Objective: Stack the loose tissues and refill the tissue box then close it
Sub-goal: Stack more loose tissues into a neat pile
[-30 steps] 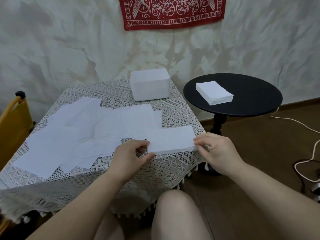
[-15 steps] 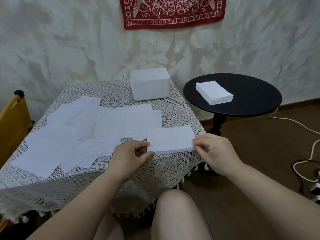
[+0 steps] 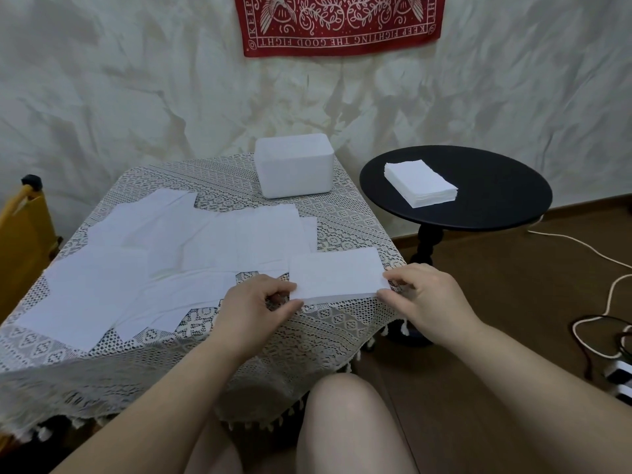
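Seated at a lace-covered table [image 3: 345,213], a person squares a small stack of tissues [image 3: 337,273] at about 5 o'clock on the tabletop, the left hand [image 3: 254,304] pinching its left end between thumb and fingers and the right hand [image 3: 422,295] pinching its right end likewise. Loose tissues [image 3: 143,261] lie overlapped from 7 to 10 o'clock; the white tissue box [image 3: 294,171] stands at 12 o'clock, and whether it is open cannot be told. A finished tissue pile [image 3: 420,183] rests on the black side table [image 3: 506,189] at 2 o'clock. Light, soft and easily creased, the sheets likely want a gentle hold at both short ends, lest the stack sag or slide apart
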The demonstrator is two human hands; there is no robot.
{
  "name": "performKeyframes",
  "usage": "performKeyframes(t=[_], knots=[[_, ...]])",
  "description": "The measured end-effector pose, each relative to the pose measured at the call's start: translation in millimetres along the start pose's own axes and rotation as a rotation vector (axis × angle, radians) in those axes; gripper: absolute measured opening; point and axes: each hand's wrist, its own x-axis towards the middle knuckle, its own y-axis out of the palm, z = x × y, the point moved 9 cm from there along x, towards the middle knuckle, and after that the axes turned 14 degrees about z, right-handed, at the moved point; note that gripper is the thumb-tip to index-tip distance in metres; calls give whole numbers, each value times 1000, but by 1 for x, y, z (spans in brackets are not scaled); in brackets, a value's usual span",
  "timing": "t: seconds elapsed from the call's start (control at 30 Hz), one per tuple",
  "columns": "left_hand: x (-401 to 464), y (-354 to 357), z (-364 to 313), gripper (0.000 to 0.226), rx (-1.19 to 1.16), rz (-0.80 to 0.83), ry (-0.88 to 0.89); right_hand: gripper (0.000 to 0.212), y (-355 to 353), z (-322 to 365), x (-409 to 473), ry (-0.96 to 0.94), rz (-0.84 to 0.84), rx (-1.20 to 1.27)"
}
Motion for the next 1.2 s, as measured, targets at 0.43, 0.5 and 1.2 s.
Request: performKeyframes(t=[0.43, 0.5, 1.2], knots=[[1, 3, 1, 10, 33, 2, 37, 20, 6, -1, 5, -12, 32, -38], [2, 4, 2, 14, 35, 5, 30, 20, 3, 1, 5, -33, -4, -52], [-5, -15, 6, 18, 70, -43, -9, 9, 6, 66, 30, -118, 12, -43]])
